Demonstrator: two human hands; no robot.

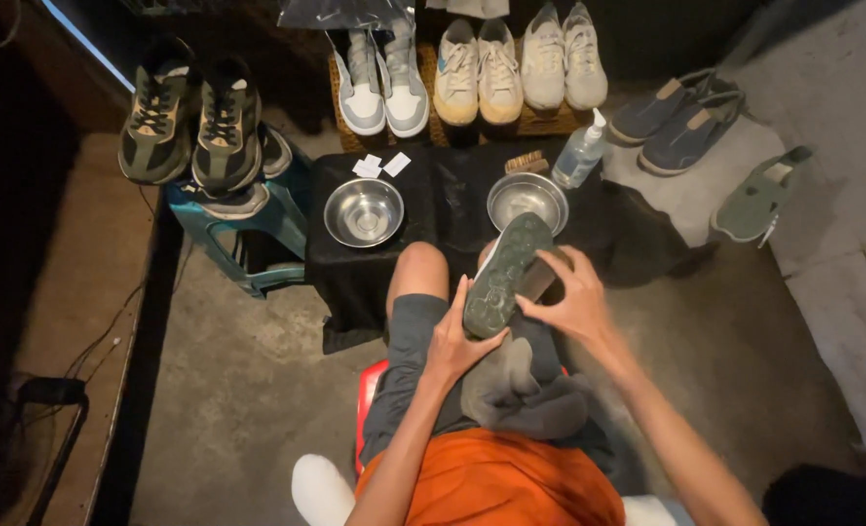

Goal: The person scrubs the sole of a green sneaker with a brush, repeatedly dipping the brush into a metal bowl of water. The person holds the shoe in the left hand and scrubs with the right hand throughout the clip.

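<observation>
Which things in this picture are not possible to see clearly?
- Head view: upper of the shoe, turned sole-up and covered by the left hand and right hand.
- What the right hand's fingers press on the sole: hidden by the hand.
- Contents of the two steel bowls: too dark.

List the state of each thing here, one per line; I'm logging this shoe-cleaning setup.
green shoe: sole up, held over the lap
left hand: gripping the shoe's heel end
right hand: on the shoe's side
left steel bowl: upright; contents unclear
right steel bowl: upright, partly hidden
clear bottle: upright, capped
brush: lying flat
grey cloth: bunched on lap
</observation>
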